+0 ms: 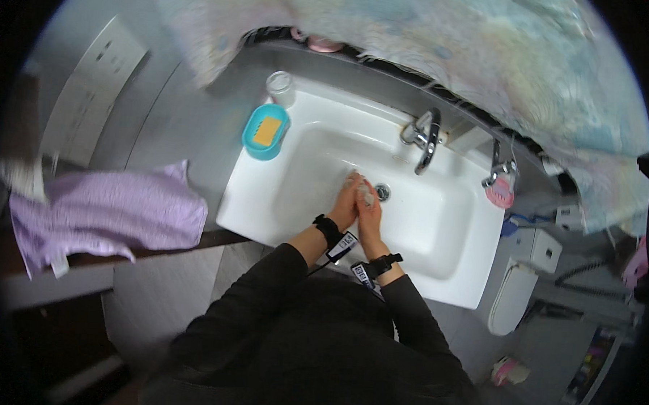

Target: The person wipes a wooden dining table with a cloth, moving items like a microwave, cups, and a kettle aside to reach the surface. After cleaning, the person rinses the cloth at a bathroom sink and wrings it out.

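Observation:
My left hand (346, 201) and my right hand (368, 203) are pressed together over the basin of a white sink (429, 288), with white lather on their fingers. Whether anything lies between the palms is hidden. Just right of the fingertips is the metal drain (382, 192). Beyond my hands, a chrome faucet (429, 144) curves over the basin; no water stream shows. An orange-yellow bar of soap (267, 131) lies in a turquoise soap dish (260, 152) on the sink's left rim. Black straps with small tagged devices circle both wrists.
A clear glass jar (281, 89) stands at the sink's back left corner. A purple towel (123, 210) lies on a ledge at the left. To the right are a pink dish (499, 195) beneath a second chrome fixture (502, 172) and a white toilet (513, 297). A pastel curtain-like cloth (419, 33) spans the top.

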The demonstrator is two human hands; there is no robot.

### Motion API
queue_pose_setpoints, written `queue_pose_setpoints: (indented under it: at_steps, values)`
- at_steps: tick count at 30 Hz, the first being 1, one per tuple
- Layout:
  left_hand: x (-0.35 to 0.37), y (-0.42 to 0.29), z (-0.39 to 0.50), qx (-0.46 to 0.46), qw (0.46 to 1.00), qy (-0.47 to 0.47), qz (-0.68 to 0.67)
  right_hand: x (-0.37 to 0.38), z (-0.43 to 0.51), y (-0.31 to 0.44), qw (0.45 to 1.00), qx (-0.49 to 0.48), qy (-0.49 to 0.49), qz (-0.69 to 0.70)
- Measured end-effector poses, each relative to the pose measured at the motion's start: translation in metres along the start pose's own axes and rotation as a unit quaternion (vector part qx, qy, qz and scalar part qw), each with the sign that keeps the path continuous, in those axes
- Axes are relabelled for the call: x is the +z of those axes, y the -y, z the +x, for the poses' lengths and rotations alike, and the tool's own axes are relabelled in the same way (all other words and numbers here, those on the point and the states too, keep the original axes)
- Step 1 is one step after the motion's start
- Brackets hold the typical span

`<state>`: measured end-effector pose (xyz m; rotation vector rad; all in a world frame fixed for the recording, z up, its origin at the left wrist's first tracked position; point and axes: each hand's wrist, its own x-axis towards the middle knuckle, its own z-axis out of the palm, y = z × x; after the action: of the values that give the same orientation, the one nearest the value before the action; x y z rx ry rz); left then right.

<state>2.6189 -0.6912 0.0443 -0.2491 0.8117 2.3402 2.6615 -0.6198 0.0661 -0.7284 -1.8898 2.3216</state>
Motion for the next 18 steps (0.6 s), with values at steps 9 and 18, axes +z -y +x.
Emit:
queue_pose_setpoints:
  at_steps: [9,18]
  values:
    - [0.051,0.014,-0.007,-0.109,0.970,-0.118,0.181,-0.031,-0.006,0.011,0.977,0.054,0.017,0.204]
    - [0.052,0.016,0.000,-0.032,0.986,0.000,0.167,-0.029,-0.003,0.033,0.980,0.028,-0.034,0.196]
